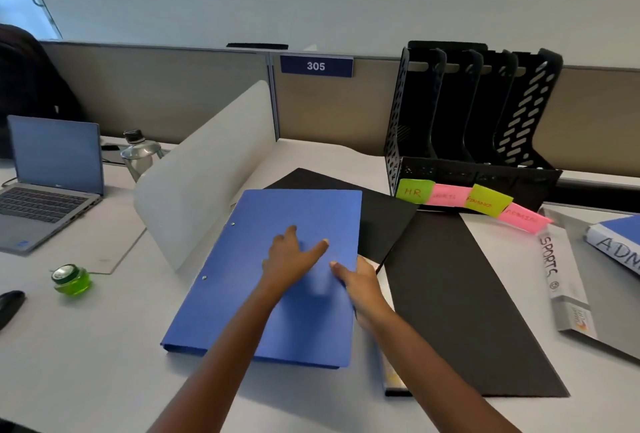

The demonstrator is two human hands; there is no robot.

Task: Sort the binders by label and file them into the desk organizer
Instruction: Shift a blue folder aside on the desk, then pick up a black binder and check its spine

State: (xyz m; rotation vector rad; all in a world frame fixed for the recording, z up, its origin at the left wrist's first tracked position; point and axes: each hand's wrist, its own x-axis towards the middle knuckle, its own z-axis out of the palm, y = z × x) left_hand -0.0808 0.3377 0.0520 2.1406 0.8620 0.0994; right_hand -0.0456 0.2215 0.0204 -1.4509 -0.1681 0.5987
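Observation:
A blue binder (242,280) lies flat at the desk's middle, over a black binder (460,311) whose cover spreads to the right. My left hand (289,259) rests on the blue cover with fingers spread. My right hand (360,280) grips the blue binder's right edge, thumb on top. The black desk organizer (467,121) stands at the back right with empty slots; sticky notes along its front read HR (414,192), an unclear pink one, FINANCE (485,202) and ADMIN (523,218). A grey binder marked SPORTS (562,280) lies at the right, beneath a binder marked ADM (616,245).
A white divider panel (204,173) leans left of the blue binder. Beyond it stand a laptop (48,179) and a water bottle (140,152). A green jar (71,280) and a black mouse (10,304) sit at the near left. A partition wall (173,93) closes the back.

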